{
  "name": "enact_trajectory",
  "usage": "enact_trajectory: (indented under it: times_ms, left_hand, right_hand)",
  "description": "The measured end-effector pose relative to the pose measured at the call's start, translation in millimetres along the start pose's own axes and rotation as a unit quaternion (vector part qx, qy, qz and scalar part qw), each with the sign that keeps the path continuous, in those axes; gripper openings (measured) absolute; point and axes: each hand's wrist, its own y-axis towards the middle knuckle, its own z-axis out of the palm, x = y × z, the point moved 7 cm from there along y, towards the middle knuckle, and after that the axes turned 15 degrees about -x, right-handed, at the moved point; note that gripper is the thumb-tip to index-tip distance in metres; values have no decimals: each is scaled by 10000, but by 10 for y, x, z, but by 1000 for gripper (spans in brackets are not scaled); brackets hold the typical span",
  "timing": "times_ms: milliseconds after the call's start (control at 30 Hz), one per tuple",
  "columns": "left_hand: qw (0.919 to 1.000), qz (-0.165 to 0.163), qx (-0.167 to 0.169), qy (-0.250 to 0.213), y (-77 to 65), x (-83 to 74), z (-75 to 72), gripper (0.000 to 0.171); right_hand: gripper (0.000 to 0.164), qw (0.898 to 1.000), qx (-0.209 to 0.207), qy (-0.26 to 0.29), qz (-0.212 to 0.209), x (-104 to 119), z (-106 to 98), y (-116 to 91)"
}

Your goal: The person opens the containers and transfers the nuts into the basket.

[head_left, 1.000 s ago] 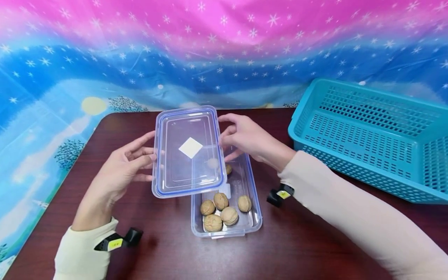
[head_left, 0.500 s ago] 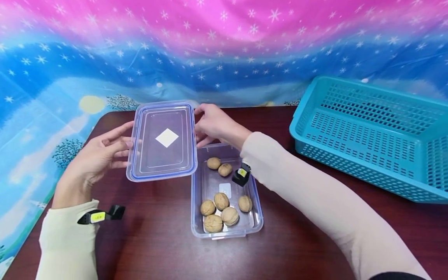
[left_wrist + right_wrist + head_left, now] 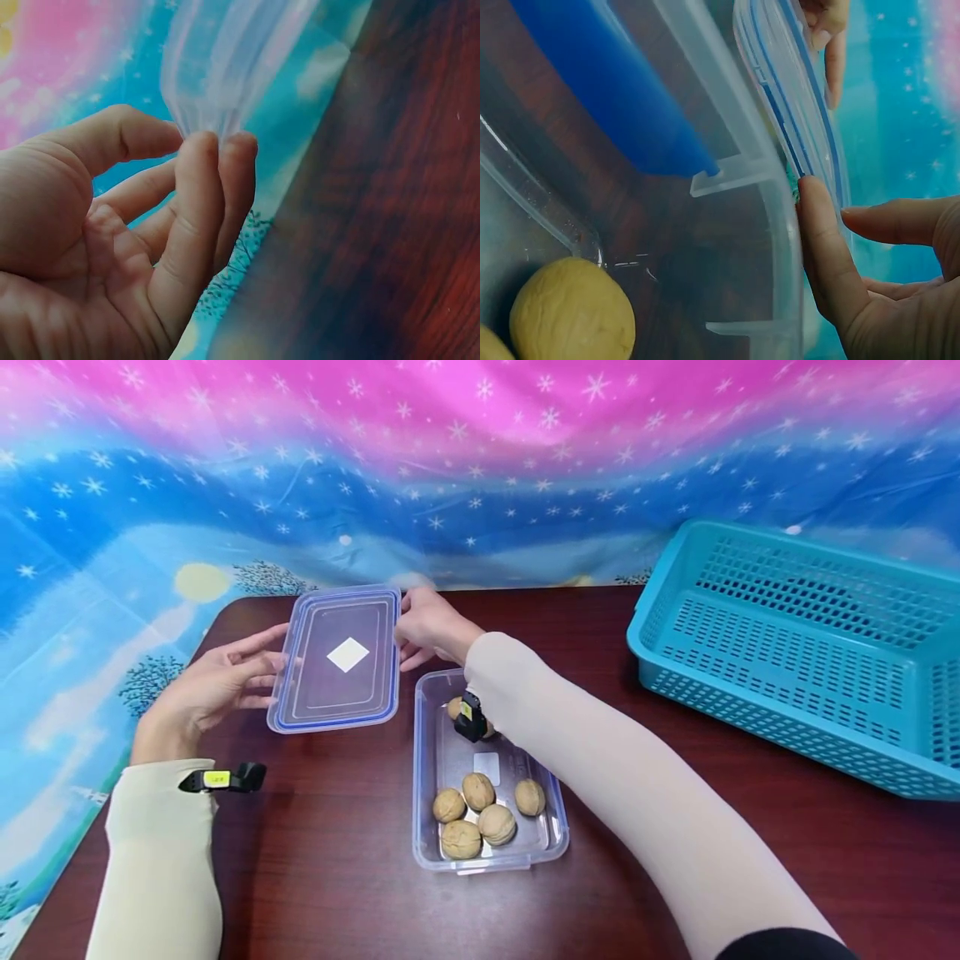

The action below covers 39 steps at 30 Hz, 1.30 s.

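Note:
A clear plastic lid [image 3: 330, 693] with a blue seal and a white diamond label is held by both hands, left of the box. My left hand [image 3: 206, 685] pinches its left edge between thumb and fingers, which the left wrist view shows up close. At the lid's right edge my right hand [image 3: 435, 627] pinches with thumb and fingertips, as seen in the right wrist view. The clear box [image 3: 423, 760] lies uncovered on the table, holding several walnuts [image 3: 497, 823]. My right forearm passes over the box's far part and partly hides walnuts there.
A turquoise perforated basket [image 3: 757, 718] stands at the right on the dark wooden table [image 3: 330, 852]. Behind it hangs a pink and blue snowflake cloth [image 3: 465, 468], which also runs down the left side.
Both hands have carried the lid left, off from over the box, and lower it slightly toward the table. The far walnuts came into view, then the right forearm covered part of them.

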Motion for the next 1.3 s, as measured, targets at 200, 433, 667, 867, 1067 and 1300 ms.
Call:
enact_trajectory:
  times_ms: [200, 433, 667, 867, 1067, 1300]
  left_hand:
    - [9995, -205, -16, 243, 67, 103, 20, 75]
    - [9959, -301, -157, 841, 180, 268, 91, 70]
    - [9951, -415, -244, 866, 210, 350, 141, 65]
    - [9953, -454, -256, 812, 194, 379, 123, 65]
    - [9942, -451, -373, 898, 175, 392, 83, 65]
    - [9922, -462, -427, 1080, 178, 404, 45, 68]
  right_hand:
    - [38, 9993, -29, -370, 2, -42, 47, 67]
    - [17, 9966, -48, -827, 44, -166, 82, 107]
    - [36, 9938, 59, -1110, 41, -262, 97, 120]
    - [43, 9947, 247, -988, 169, -273, 135, 114]
    - [41, 9923, 363, -1177, 110, -252, 161, 105]
    - [23, 9906, 380, -1316, 4, -240, 182, 92]
